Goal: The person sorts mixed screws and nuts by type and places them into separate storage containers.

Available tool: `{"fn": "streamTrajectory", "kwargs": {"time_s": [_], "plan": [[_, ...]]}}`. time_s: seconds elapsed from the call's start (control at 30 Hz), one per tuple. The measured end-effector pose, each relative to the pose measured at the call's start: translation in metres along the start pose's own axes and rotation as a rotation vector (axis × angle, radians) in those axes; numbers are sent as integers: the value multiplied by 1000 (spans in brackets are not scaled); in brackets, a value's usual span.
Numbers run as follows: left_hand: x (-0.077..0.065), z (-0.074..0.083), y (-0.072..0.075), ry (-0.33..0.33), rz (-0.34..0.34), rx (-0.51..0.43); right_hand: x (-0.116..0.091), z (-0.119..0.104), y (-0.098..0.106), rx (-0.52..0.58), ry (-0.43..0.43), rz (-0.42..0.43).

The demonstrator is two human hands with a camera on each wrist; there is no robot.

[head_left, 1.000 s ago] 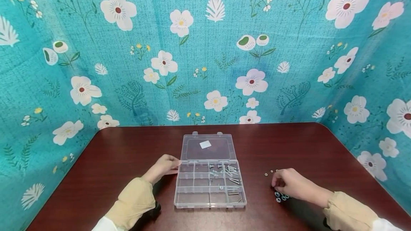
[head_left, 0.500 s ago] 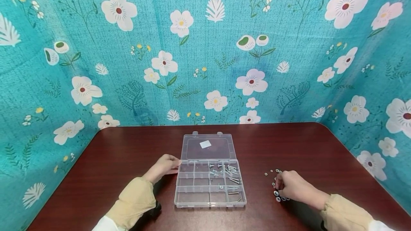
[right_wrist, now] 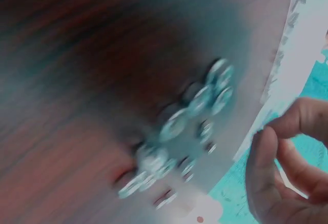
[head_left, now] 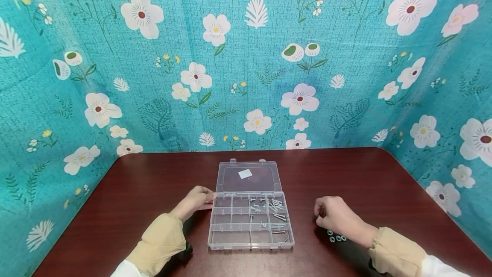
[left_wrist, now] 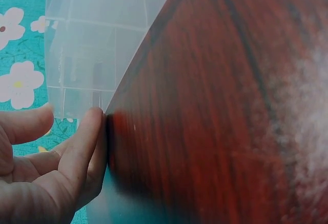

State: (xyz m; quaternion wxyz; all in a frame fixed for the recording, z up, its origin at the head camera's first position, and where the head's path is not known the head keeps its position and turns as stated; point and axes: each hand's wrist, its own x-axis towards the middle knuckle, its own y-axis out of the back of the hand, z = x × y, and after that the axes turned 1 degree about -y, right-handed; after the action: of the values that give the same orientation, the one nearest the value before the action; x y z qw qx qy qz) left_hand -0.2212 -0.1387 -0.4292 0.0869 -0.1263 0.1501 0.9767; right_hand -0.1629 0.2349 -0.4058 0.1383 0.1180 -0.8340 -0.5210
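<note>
A clear plastic compartment box (head_left: 230, 237) lies on the table with its lid (head_left: 246, 185) folded back. My left hand (head_left: 197, 198) holds its left side near the hinge. In the left wrist view, the thumb and fingers of that hand (left_wrist: 61, 162) lie at opposite edges of the box wall (left_wrist: 87, 55). Over the table right of the box, my right hand (head_left: 338, 215) brings thumb and forefinger together. The right wrist view shows that pinch (right_wrist: 287, 152) with a small nut almost wholly hidden at the tips. Several metal nuts (head_left: 332, 239) lie below the right hand.
Screws (head_left: 279, 217) of several lengths fill the right-hand compartments. A small white label (head_left: 245, 174) sits on the lid. The dark red-brown table (head_left: 161, 170) is backed by a teal floral cloth (head_left: 238, 76).
My right hand has moved left, away from the nuts and towards the box, with thumb and forefinger pinched. The left hand and the box keep their places.
</note>
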Motion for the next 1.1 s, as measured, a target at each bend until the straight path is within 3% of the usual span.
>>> {"fn": "streamTrajectory", "kwargs": {"time_s": [0.3, 0.53, 0.67, 0.83, 1.1], "plan": [[-1, 1, 0, 2, -3, -39, 13, -28, -10, 73, 128, 174], [-1, 0, 0, 6, -6, -48, 28, -52, -15, 200, 283, 219], [-1, 0, 0, 9, 1, -52, 35, -66, -21, 239, 349, 182], [-2, 1, 0, 4, -8, -43, 44, -79, -28, 255, 371, 78], [-2, 2, 0, 9, -2, -30, 52, -83, -33, 191, 385, -73]]}}
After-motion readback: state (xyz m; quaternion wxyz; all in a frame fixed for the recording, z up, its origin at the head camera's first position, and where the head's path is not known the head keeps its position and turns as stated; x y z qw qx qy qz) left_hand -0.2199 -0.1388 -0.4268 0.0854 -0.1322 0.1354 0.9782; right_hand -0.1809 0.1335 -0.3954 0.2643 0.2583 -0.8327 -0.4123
